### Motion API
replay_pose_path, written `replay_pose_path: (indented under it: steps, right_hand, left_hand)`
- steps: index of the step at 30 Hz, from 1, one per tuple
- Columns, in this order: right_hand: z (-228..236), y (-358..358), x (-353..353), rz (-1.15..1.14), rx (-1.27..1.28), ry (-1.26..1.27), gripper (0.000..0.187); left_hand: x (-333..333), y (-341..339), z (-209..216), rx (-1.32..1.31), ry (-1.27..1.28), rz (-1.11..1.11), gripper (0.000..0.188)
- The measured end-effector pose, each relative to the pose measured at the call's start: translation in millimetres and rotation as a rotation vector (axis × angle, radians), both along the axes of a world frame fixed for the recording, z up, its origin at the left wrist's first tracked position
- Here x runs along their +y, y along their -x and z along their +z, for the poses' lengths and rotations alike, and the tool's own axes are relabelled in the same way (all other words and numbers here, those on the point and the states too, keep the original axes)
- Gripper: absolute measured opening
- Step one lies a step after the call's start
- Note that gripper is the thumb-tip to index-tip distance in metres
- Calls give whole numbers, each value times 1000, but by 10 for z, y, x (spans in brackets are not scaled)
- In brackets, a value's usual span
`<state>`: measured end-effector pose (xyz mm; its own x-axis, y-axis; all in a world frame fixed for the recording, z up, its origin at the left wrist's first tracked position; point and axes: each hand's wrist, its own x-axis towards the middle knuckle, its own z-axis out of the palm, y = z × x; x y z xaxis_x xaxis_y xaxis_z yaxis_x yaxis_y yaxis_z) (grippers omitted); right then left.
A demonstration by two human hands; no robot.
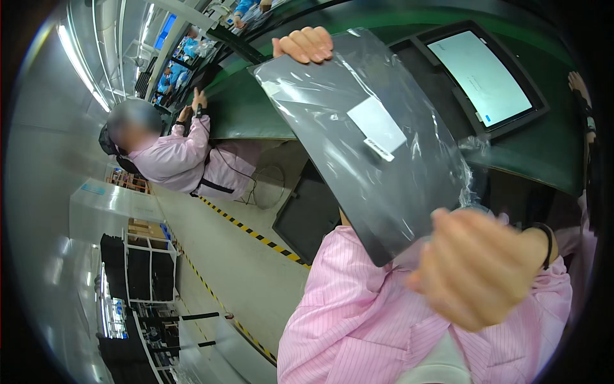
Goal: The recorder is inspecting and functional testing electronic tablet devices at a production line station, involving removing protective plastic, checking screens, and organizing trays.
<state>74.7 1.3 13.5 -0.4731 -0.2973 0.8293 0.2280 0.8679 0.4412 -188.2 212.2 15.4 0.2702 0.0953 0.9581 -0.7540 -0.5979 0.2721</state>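
Observation:
A flat dark grey panel [320, 115], wrapped in a clear plastic bag [441, 144], is tilted up in front of my chest. White labels [377, 125] lie on its face. The fingers of my left hand [304, 45] curl over the panel's upper edge; the thumb and the arm behind are mostly hidden. At the panel's lower right corner my right hand [476, 269], with a black band on its wrist, is closed and smeared by motion. It appears to grip the crumpled edge of the bag; its fingertips are partly hidden.
Beyond the panel, a lit screen device [483, 77] lies in a dark tray on the green worktable [249, 112]. A co-worker in pink [173, 153] sits at the left; another person's hand [577, 83] shows at the right edge. A black bin [307, 211] stands on the floor below.

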Motion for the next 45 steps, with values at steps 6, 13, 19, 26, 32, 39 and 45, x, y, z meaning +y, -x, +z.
replay_pose_path:
  steps: [6,13,19,26,32,39,45]
  right_hand:
    - [-239,120,-99,13,-195,149,30]
    - [-151,-236,254,-33,-91,492,28]
    - [-205,-236,363,274,123,953,25]
    - [-455,27,432,764,316,1152,24]
    - [-525,40,439,735,361,1143,26]
    - [-506,64,434,756,367,1196,30]
    - [-470,131,423,920,404,1224,42]
  left_hand:
    - [-21,84,-71,-75,2,50,37]
    - [191,353,-298,-175,-101,-79,31]
    - [264,421,-625,-264,-103,-75,22]
    - [206,375,-800,-259,-32,-66,20]
    - [204,408,-961,-262,11,-60,18]
    - [179,370,-1128,-271,77,-38,18]
    - [116,289,-1297,-295,185,-54,18]
